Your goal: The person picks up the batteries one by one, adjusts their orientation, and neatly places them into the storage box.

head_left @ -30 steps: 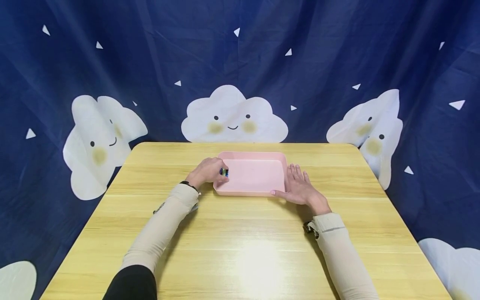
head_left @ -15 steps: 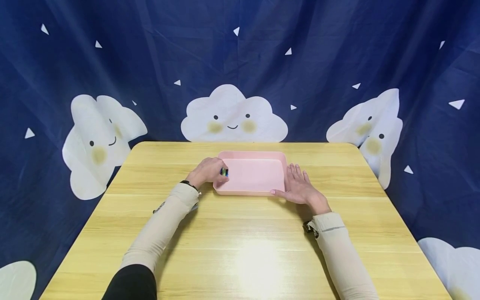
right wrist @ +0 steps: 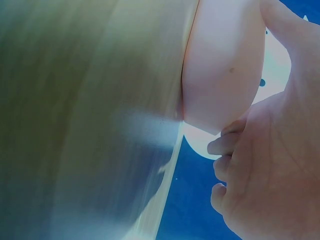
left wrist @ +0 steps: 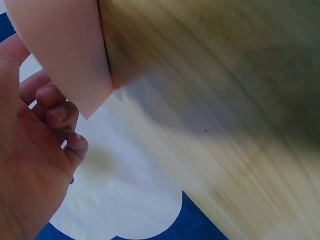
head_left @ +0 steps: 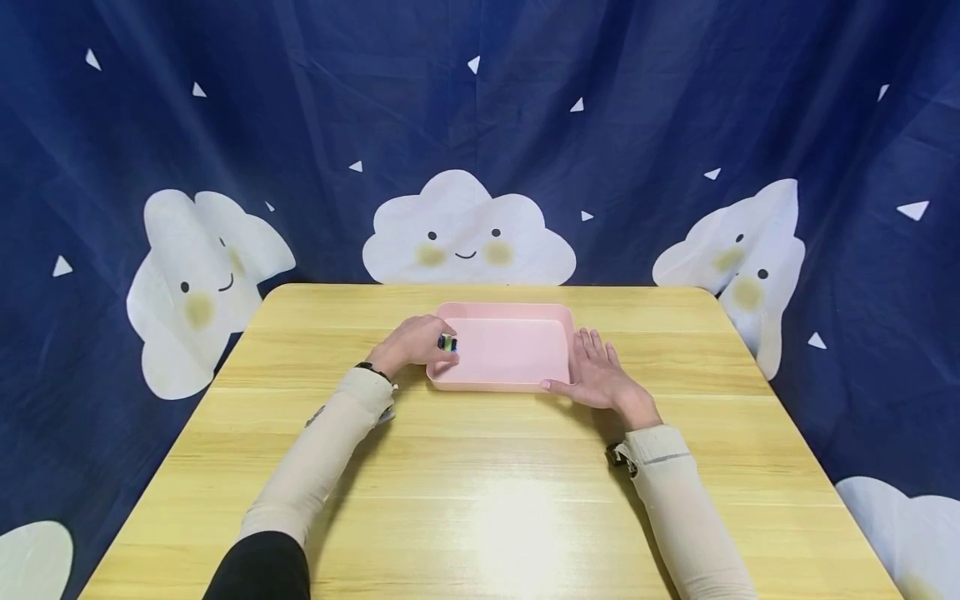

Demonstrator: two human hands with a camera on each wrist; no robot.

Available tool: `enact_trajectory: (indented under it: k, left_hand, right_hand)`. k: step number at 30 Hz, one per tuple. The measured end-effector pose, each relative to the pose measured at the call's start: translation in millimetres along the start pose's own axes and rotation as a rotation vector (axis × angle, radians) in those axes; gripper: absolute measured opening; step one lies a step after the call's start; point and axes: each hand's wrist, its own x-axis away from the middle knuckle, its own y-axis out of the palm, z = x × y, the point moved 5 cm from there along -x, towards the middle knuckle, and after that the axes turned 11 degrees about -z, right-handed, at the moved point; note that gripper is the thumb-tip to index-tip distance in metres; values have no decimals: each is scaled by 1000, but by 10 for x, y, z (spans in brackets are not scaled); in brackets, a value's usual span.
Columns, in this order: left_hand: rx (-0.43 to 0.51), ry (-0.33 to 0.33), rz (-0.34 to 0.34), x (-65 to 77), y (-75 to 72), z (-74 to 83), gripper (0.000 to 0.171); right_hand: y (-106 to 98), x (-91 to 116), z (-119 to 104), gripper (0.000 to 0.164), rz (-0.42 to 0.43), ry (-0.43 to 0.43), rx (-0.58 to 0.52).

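In the head view a shallow pink tray (head_left: 512, 352) sits toward the back of the wooden table. My left hand (head_left: 411, 342) reaches over its left rim and holds a small, shiny thing with dark, green and blue patches (head_left: 448, 342) between thumb and fingers; its kind I cannot tell. That small thing is hidden in the left wrist view, where curled fingertips (left wrist: 57, 112) lie by the tray's corner. At the opposite end, my right hand (head_left: 597, 372) rests against the tray's right side, fingers extended and thumb along the front rim. The right wrist view shows the palm beside the tray's outer wall (right wrist: 220, 70).
The pale wooden table (head_left: 465, 458) spreads around the tray, its far edge just behind it. A dark blue curtain (head_left: 465, 100) with white cloud prints (head_left: 468, 242) hangs behind and to both sides. Both forearms cross the table from the near edge.
My left wrist has shifted very slightly, and the small thing in those fingers has turned a little, showing more of its green part. The right hand and the tray stay put.
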Motion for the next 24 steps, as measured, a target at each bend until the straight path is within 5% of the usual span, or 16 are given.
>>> enact_trajectory:
  k: [9,24]
  left_hand:
    - [271,82,138,266,-270,-83,44]
    - [318,44,217,958,-504,-489,39]
  right_hand:
    - [11,-8,-14,121,3,-3,-4]
    - [4,5,-11,122,-12,-3,-14]
